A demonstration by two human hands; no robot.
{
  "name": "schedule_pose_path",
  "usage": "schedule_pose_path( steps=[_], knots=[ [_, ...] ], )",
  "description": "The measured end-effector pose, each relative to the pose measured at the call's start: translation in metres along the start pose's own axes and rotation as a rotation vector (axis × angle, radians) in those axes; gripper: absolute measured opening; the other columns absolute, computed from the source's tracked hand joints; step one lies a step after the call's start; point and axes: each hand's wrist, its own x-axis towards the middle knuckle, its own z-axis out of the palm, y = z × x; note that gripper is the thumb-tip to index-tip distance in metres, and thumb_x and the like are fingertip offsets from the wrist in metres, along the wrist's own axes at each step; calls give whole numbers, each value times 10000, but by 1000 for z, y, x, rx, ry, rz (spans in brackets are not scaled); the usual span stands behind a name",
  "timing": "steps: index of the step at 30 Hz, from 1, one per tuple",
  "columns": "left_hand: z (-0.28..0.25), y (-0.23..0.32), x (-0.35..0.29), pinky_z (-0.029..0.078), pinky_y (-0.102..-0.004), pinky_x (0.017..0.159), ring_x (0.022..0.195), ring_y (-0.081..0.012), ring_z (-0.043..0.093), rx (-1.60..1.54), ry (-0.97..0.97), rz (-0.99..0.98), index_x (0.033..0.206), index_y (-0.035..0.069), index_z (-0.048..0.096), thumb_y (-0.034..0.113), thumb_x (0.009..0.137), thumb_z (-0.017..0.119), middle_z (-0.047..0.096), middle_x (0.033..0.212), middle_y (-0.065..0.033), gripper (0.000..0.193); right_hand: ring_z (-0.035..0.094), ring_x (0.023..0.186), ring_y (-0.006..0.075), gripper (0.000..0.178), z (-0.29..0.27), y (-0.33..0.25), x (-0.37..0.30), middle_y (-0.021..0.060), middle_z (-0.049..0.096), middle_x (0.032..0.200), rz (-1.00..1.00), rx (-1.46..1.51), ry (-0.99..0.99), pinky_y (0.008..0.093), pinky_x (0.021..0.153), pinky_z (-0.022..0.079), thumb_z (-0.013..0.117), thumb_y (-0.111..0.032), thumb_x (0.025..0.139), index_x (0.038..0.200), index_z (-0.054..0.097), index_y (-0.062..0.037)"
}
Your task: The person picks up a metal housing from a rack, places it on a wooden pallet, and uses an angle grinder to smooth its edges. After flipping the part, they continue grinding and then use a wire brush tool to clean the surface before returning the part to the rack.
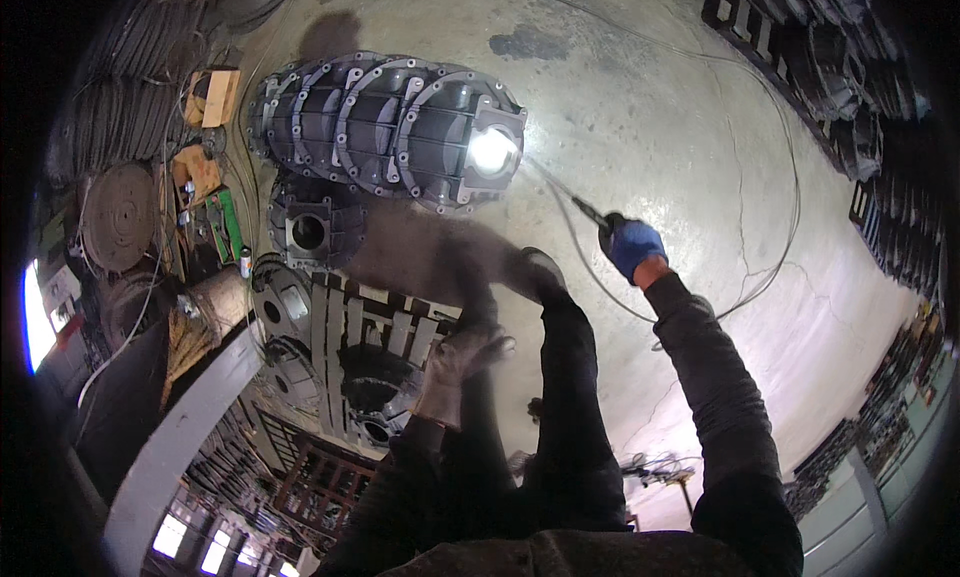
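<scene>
My right hand (632, 245), in a blue glove, is closed around the dark handle of a wand-like tool (588, 211) with a thin straight rod. The rod points up and left at a row of grey bell-shaped cast housings (375, 127) lying against one another on the floor. White glare (493, 151) fills the square opening of the nearest housing, so the tool's exact kind and tip are hard to make out. My left hand (462, 365), in a grey glove and slightly blurred, is over my left leg, fingers stretched out and holding nothing I can see.
A thin cable (795, 202) loops over the concrete floor on the right. Another housing (308, 229) lies below the row. Slatted pallets (365, 322) with castings are beside my left leg. Stacked round parts (120, 107) line the left; racks of castings (840, 77) stand at upper right.
</scene>
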Motion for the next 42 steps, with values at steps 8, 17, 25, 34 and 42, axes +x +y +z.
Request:
schedule_pose_path(
  steps=[8, 17, 25, 34, 42],
  knots=[
    [-75, 65, 50, 537, -395, 1013, 1081, -271, 694, 743, -59, 56, 1462, 85, 575, 178, 1054, 540, 705, 1263, -131, 420, 730, 935, 450, 293, 23, 56, 16, 245, 749, 963, 187, 35, -196, 543, 821, 581, 592, -295, 909, 900, 770, -63],
    [-11, 198, 185, 547, -442, 881, 964, -293, 713, 2347, -410, 696, 1103, 75, 751, 271, 1022, 568, 738, 977, -151, 280, 699, 910, 480, 313, 48, 41, -30, 252, 731, 922, 154, 474, -83, 556, 782, 550, 608, -342, 960, 959, 714, -47],
    [8, 178, 336, 491, -397, 939, 970, -259, 740, 3013, -602, 566, 939, 143, 794, 185, 950, 600, 785, 944, -70, 199, 720, 995, 456, 350, 75, 102, 49, 261, 740, 1018, 202, -12, -207, 526, 851, 582, 601, -342, 911, 964, 778, -44],
    [-23, 159, 400, 495, -474, 1031, 1183, -277, 719, 3053, -455, -48, 1226, 215, 801, 349, 995, 614, 764, 1277, -25, 326, 708, 919, 471, 333, 138, 112, 8, 258, 725, 917, 95, 335, -181, 548, 773, 551, 634, -383, 966, 993, 726, -64],
    [44, 178, 334, 577, -452, 889, 1011, -259, 772, 2733, -494, -96, 1059, 206, 852, 558, 781, 790, 817, 1058, -54, 453, 696, 650, 421, 299, 13, 147, -95, 187, 685, 699, -78, 146, -157, 530, 589, 567, 570, -301, 1049, 844, 667, -107]
  ],
)
